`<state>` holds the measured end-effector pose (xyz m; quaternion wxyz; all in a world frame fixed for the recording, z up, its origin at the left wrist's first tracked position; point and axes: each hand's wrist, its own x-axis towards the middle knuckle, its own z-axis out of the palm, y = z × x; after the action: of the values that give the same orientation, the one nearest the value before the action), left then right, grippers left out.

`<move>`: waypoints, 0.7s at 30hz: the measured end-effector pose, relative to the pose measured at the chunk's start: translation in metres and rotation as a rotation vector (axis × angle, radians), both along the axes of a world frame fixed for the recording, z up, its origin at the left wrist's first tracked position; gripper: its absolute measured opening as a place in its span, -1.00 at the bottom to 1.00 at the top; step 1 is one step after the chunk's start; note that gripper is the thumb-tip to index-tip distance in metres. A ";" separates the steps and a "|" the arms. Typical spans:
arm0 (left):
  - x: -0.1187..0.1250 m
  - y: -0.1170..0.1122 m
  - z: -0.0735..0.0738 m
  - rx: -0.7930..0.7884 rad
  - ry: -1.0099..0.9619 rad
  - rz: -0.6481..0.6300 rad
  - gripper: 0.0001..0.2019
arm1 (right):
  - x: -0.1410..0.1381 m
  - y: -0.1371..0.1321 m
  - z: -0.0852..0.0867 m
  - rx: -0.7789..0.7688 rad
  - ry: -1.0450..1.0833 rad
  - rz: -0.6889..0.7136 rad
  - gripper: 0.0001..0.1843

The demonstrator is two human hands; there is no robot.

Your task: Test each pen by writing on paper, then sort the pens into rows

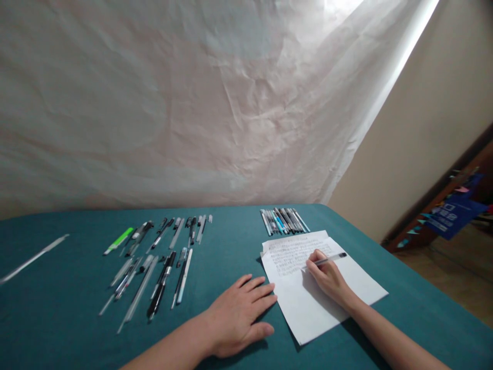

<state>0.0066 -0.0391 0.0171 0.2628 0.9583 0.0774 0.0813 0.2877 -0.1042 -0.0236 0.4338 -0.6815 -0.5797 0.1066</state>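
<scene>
Pale, creased sheeting (192, 103) hangs behind a surface (231, 252) covered in dark teal cloth, with a plain beige wall (416, 128) to the right and a blue printed item (450, 216) beyond it, above a brown floor (468, 267).

On the right of the surface, white sheets of paper (339, 293) lie slightly fanned, the upper part of the top one filled with rows of handwriting too small to read. The right hand (327, 277) rests on this paper, its fingers closed in a writing grip around a slim clear-barrelled pen with a dark end (333, 258); the pen slants, its dark end up to the right and its tip near the lower lines of writing. The left hand (241, 321) lies palm down, fingers extended, slightly spread and holding nothing, the fingertips at the paper's left edge.

Just beyond the paper, a compact row of black, grey and blue pens (285, 221) lies side by side. Left of the hands, clear and black pen parts (164, 288) lie in two loose rows, with a bright green and white highlighter (119, 240) at the far row's left end. A thin whitish strip (34, 258) lies alone at far left.
</scene>
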 end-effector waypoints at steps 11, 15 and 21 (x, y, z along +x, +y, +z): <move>-0.001 0.000 0.001 0.082 0.026 -0.017 -0.48 | 0.005 -0.003 -0.002 -0.048 0.099 -0.106 -0.76; -0.006 -0.006 0.006 0.059 -0.008 0.022 -0.52 | -0.008 -0.002 0.007 -0.079 0.102 -0.068 -0.73; -0.013 0.021 0.013 0.038 -0.144 0.299 -0.66 | -0.053 0.012 0.032 -0.117 0.083 0.242 -0.77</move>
<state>-0.0067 -0.0184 0.0299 0.2344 0.9327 0.1983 0.1894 0.2348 -0.0922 0.0081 0.4010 -0.6257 -0.6320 0.2195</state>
